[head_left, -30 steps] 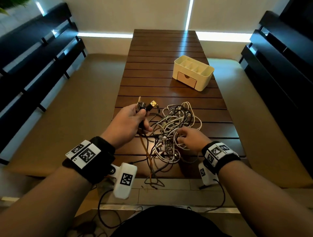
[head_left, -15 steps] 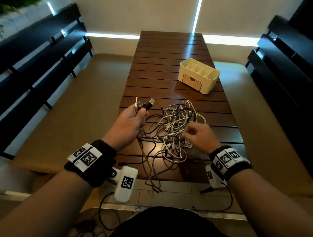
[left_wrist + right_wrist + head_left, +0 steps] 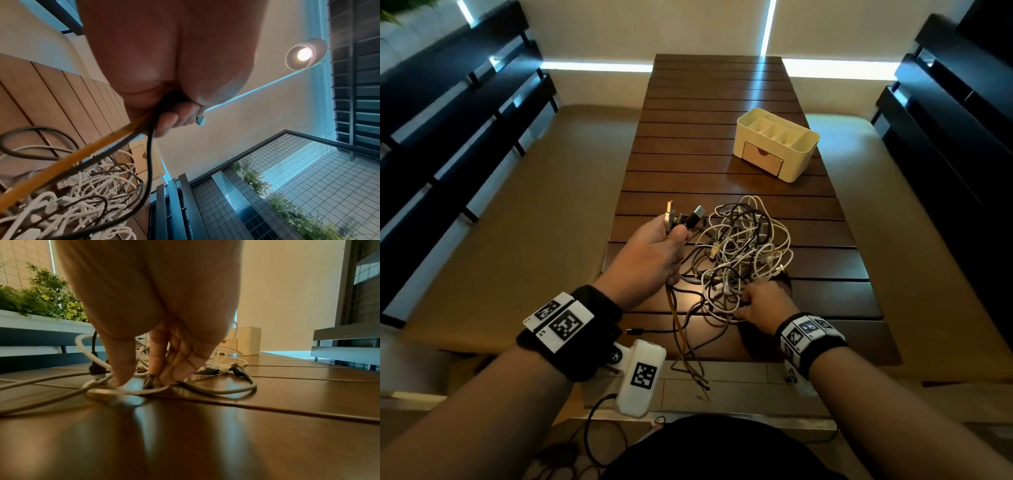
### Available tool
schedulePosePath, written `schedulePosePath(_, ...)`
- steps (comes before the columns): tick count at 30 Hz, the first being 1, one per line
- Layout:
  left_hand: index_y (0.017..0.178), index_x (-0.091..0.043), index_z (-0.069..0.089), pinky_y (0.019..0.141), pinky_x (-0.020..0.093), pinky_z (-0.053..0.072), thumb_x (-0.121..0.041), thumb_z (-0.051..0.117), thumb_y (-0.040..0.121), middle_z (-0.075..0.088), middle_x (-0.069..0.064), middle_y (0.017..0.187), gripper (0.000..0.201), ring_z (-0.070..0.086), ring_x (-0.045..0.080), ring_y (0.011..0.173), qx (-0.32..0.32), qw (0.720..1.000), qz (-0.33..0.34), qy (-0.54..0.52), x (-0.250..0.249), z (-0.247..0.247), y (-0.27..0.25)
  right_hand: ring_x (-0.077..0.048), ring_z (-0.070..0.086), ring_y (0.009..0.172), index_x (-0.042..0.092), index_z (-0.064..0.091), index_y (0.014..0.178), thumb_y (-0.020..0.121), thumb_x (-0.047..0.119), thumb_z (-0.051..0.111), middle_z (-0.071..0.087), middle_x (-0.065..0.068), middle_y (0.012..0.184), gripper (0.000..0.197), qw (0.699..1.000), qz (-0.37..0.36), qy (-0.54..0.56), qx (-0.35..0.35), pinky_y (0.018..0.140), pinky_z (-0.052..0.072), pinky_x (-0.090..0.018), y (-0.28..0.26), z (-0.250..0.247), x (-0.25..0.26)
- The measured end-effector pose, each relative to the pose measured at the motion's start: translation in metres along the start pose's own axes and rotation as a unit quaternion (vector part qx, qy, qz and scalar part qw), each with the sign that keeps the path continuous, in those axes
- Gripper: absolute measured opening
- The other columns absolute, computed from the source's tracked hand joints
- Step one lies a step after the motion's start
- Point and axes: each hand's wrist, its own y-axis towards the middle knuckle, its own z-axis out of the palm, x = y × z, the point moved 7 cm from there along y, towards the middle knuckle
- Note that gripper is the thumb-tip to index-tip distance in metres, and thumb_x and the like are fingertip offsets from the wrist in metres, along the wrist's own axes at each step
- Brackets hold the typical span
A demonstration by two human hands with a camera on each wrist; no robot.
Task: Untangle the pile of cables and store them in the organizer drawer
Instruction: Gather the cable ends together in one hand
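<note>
While our wrists hang nearest the camera, each wrapped in a black band with printed markers, our right hand [image 3: 763, 305] is down on the near part of the slatted wooden tabletop [image 3: 722, 89], at the near right edge of the cable pile [image 3: 743, 253]. From the right wrist view its grip is bent downward, thumb [image 3: 123, 363] and fingertips touching the wood and closing on a dark plug [image 3: 148, 382] among pale cords, so we read it as pinching that plug. Our left hand [image 3: 650, 257] is raised just left of the pile, its grip curled tight round a bundle of cable ends: an orange cable [image 3: 68, 160] and black cables [image 3: 149, 162] run out below the fist toward the table's near edge, and USB plugs [image 3: 697, 215] stick up above the thumb. Black and white cords lie knotted together in the pile between our hands. Farther along the tabletop, well apart from the pile and to the right, stands the cream organizer [image 3: 803, 161], its small drawer [image 3: 763, 159] closed and its top compartments open.
</note>
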Motion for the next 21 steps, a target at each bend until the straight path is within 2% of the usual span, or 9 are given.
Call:
schedulePosePath(4, 0.101, -0.010, 0.049, 0.046, 0.024, 0.036, -0.022, 0.037, 0.109, 0.039, -0.010, 0.054, 0.019, 0.034, 0.008, 0.046, 0.001, 1.000, -0.010, 0.000, -0.003, -0.003, -0.003, -0.033, 0.058, 0.110, 0.012, 0.063, 0.118, 0.083, 0.042, 0.073, 0.055, -0.011, 0.120, 0.047, 0.999, 0.029, -0.016, -0.026, 0.090, 0.047, -0.038, 0.006, 0.009, -0.007)
schedulePosePath(7, 0.100, -0.012, 0.050, 0.046, 0.024, 0.031, -0.023, 0.037, 0.108, 0.038, -0.009, 0.056, 0.020, 0.032, 0.009, 0.048, 0.004, 0.999, -0.035, -0.021, -0.005, -0.005, -0.008, -0.037, 0.060, 0.103, 0.011, 0.068, 0.110, 0.089, 0.027, 0.063, 0.055, -0.014, 0.117, 0.027, 0.999, 0.025, -0.028, -0.030, 0.084, 0.048, -0.038, 0.004, 0.007, -0.010)
schedulePosePath(9, 0.097, -0.013, 0.049, 0.042, 0.020, 0.026, -0.025, 0.037, 0.108, 0.034, -0.005, 0.060, 0.020, 0.027, 0.008, 0.048, 0.044, 0.993, -0.075, -0.082, -0.009, 0.001, -0.017, -0.033, 0.061, 0.097, 0.009, 0.069, 0.099, 0.089, 0.017, 0.060, 0.059, -0.013, 0.110, 0.016, 0.999, 0.038, -0.003, -0.026, 0.081, 0.051, -0.037, 0.000, -0.004, -0.012)
schedulePosePath(11, 0.095, -0.013, 0.050, 0.037, 0.016, 0.022, -0.027, 0.041, 0.104, 0.032, -0.003, 0.061, 0.018, 0.025, 0.007, 0.046, 0.126, 0.974, -0.111, -0.151, -0.020, 0.011, -0.032, -0.024, 0.063, 0.091, 0.013, 0.067, 0.091, 0.089, 0.019, 0.065, 0.064, -0.006, 0.100, 0.007, 0.994, 0.069, 0.077, -0.034, 0.082, 0.056, -0.038, -0.005, -0.026, -0.016)
schedulePosePath(13, 0.095, -0.013, 0.051, 0.035, 0.016, 0.021, -0.028, 0.043, 0.101, 0.033, -0.003, 0.060, 0.018, 0.027, 0.006, 0.045, 0.178, 0.966, -0.107, -0.156, -0.033, 0.016, -0.041, -0.018, 0.065, 0.084, 0.015, 0.063, 0.085, 0.090, 0.021, 0.068, 0.064, -0.001, 0.090, 0.009, 0.972, 0.074, 0.207, -0.081, 0.072, 0.058, -0.033, -0.013, -0.059, -0.013)
schedulePosePath(14, 0.095, -0.013, 0.051, 0.035, 0.017, 0.022, -0.027, 0.042, 0.103, 0.034, -0.002, 0.061, 0.018, 0.028, 0.007, 0.045, 0.171, 0.971, -0.095, -0.139, -0.037, 0.016, -0.040, -0.018, 0.065, 0.081, 0.016, 0.061, 0.083, 0.090, 0.021, 0.067, 0.065, -0.002, 0.088, 0.011, 0.958, 0.060, 0.253, -0.119, 0.067, 0.056, -0.029, -0.019, -0.080, -0.007)
schedulePosePath(17, 0.095, -0.012, 0.048, 0.040, 0.021, 0.032, -0.021, 0.036, 0.108, 0.037, -0.001, 0.063, 0.020, 0.034, 0.010, 0.048, 0.087, 0.989, -0.052, -0.105, -0.036, 0.008, -0.025, -0.020, 0.063, 0.075, 0.017, 0.057, 0.084, 0.092, 0.022, 0.067, 0.066, -0.006, 0.087, 0.014, 0.918, 0.003, 0.337, -0.207, 0.063, 0.053, -0.030, -0.035, -0.134, 0.019)
schedulePosePath(19, 0.098, -0.013, 0.049, 0.049, 0.025, 0.038, -0.019, 0.035, 0.109, 0.041, -0.002, 0.063, 0.019, 0.039, 0.011, 0.051, 0.044, 0.994, -0.035, -0.092, -0.030, 0.005, -0.015, -0.023, 0.067, 0.075, 0.019, 0.056, 0.088, 0.092, 0.023, 0.069, 0.070, -0.007, 0.088, 0.014, 0.878, -0.043, 0.411, -0.241, 0.062, 0.058, -0.032, -0.046, -0.163, 0.037)
schedulePosePath(21, 0.101, -0.013, 0.051, 0.055, 0.028, 0.039, -0.019, 0.036, 0.109, 0.044, -0.006, 0.062, 0.018, 0.041, 0.010, 0.054, 0.021, 0.995, -0.023, -0.097, -0.024, 0.005, -0.010, -0.022, 0.070, 0.075, 0.020, 0.057, 0.092, 0.090, 0.022, 0.072, 0.072, -0.007, 0.088, 0.015, 0.836, -0.086, 0.466, -0.275, 0.062, 0.059, -0.029, -0.057, -0.184, 0.051)
